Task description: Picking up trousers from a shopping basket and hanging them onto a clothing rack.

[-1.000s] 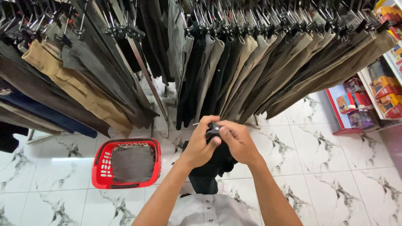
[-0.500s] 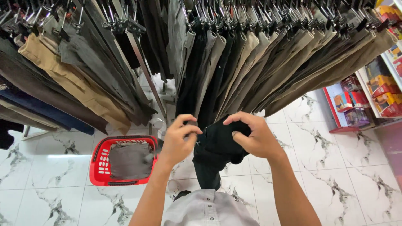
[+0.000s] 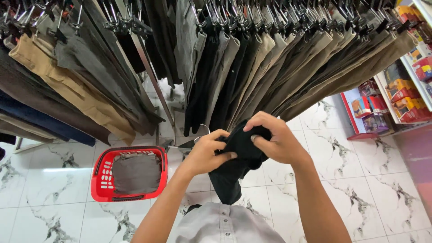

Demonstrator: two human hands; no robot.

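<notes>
left hand (image 3: pixel 204 153) grasping black garment (image 3: pixel 236 164) | right hand (image 3: pixel 274 139) gripping same garment | red basket (image 3: pixel 101 180) on floor, lower left

Packages show only at the right side of the view, on a white shelf unit (image 3: pixel 420 78) with a red base. On the lower shelf, near its left end, stand flat boxes (image 3: pixel 365 105) in red and blue with pictures on their fronts, and below them a darker box (image 3: pixel 375 122) close to the shelf's front edge. Further right lie orange and red boxes (image 3: pixel 402 96) stacked side by side. On the upper shelf, at the top right corner, sit red and yellow packs (image 3: pixel 420 58). Their print is too small to make out.
</notes>
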